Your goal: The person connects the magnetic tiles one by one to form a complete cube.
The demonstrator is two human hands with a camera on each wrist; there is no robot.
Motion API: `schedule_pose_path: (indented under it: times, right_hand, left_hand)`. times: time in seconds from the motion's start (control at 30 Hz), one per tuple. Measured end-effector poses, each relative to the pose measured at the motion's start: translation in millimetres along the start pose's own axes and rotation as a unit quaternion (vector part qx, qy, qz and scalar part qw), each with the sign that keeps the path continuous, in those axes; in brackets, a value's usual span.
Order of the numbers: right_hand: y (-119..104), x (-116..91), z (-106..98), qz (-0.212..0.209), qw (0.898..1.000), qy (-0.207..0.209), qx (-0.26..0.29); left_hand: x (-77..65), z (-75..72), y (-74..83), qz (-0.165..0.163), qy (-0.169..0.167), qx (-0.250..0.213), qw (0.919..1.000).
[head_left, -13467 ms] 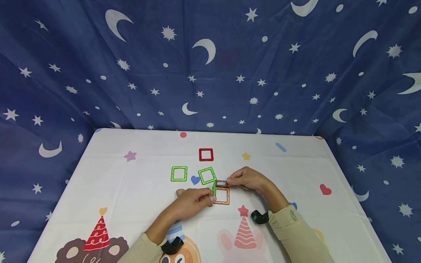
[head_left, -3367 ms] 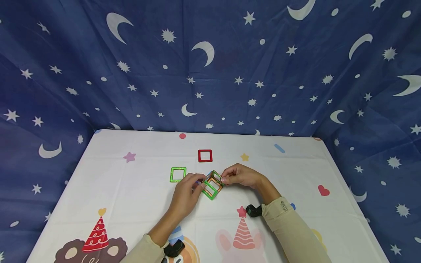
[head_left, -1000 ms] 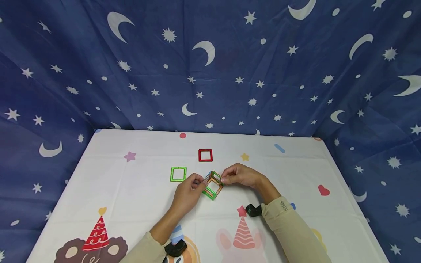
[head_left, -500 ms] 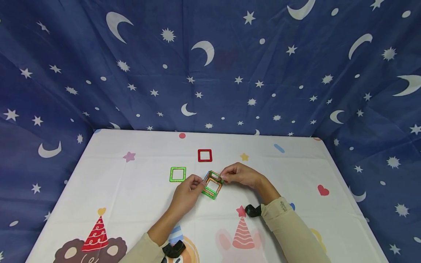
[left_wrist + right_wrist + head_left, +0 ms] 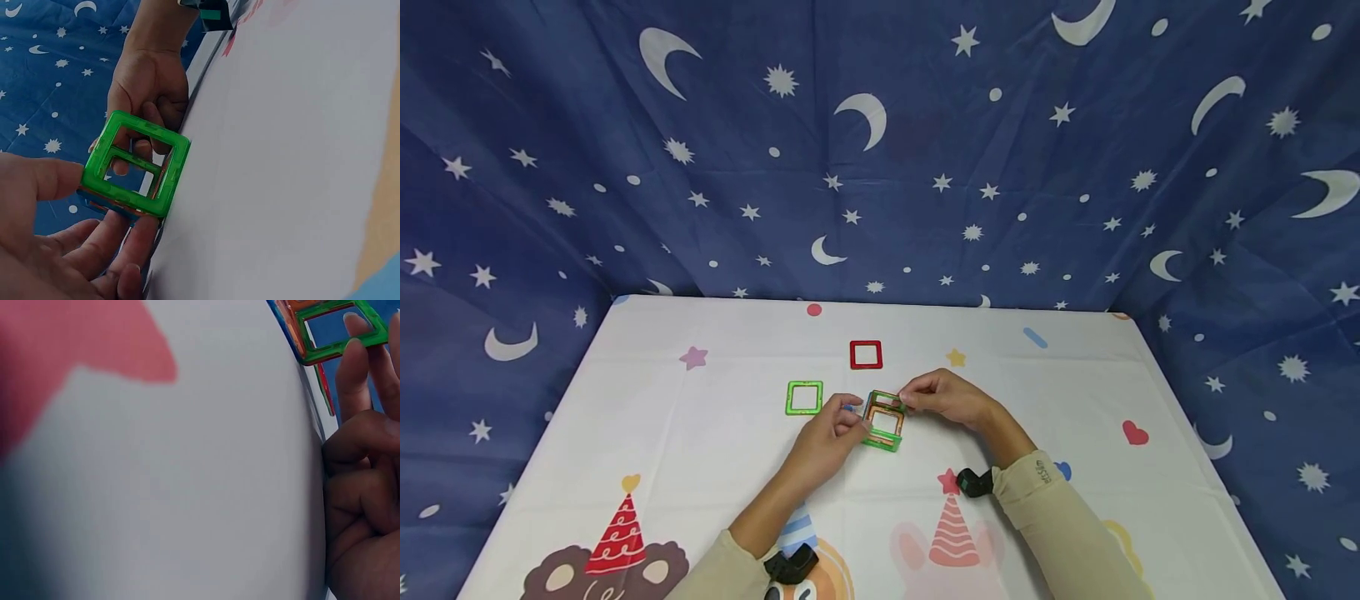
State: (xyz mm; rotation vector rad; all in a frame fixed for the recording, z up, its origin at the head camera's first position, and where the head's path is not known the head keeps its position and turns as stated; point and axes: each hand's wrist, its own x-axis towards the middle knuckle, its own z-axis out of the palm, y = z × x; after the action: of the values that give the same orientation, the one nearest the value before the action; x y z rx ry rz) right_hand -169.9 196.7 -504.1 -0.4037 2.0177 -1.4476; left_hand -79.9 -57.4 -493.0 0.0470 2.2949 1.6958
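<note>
Green-orange box (image 5: 886,434): right grip (image 5: 952,396) pinches; left grip (image 5: 823,442), spread, touches.

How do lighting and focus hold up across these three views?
Head: bright, fairly even light, red frame crisp-edged. Left wrist: dim, white tablecloth reading grey, though the green frame has clear edges. Right wrist: also dim, pink print soft-edged, lower-left corner sinking into darkness.

smooth, glossy plastic frame cube (image 5: 172,175)
</note>
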Motion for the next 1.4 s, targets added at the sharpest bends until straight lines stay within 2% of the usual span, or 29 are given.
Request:
schedule_pose_path:
  times: [0.2,0.3,0.57,0.7,0.77,0.87,1.03,1.13,1.4]
  right_hand:
    - [-2,3,2,0.023,0.999,0.012,-0.027]
    - [-3,6,4,0.034,0.998,0.02,-0.048]
    - [-4,12,7,0.056,0.997,0.029,-0.053]
    - [-7,12,5,0.061,0.997,0.034,-0.034]
    - [-8,13,3,0.065,0.996,0.051,-0.016]
    - [-10,20,0,0.064,0.993,0.1,-0.004]
    - [-14,43,-6,0.025,0.984,0.166,-0.064]
    - [-19,57,-10,0.012,0.978,0.177,-0.107]
    - [-29,87,-12,0.023,0.959,0.202,-0.195]
  left_hand:
    - [-0.7,-2.8,0.1,-0.01,-0.051,-0.011,0.9986]
    - [-0.9,-4.0,0.1,-0.005,-0.061,-0.006,0.9981]
    - [-2.9,-4.0,-2.8,0.003,-0.047,0.023,0.9986]
    - [-4.2,-2.9,-2.7,0.007,-0.039,0.028,0.9988]
    - [-4.4,-2.8,-2.4,0.013,-0.038,0.03,0.9987]
    - [-4.1,-2.8,-2.5,0.018,-0.038,0.03,0.9986]
    - [-2.9,-2.9,-3.8,0.026,-0.041,0.028,0.9984]
    - [-2.1,-3.1,-5.0,0.03,-0.044,0.03,0.9981]
    - [0.0,-3.8,-6.3,0.039,-0.038,0.038,0.9978]
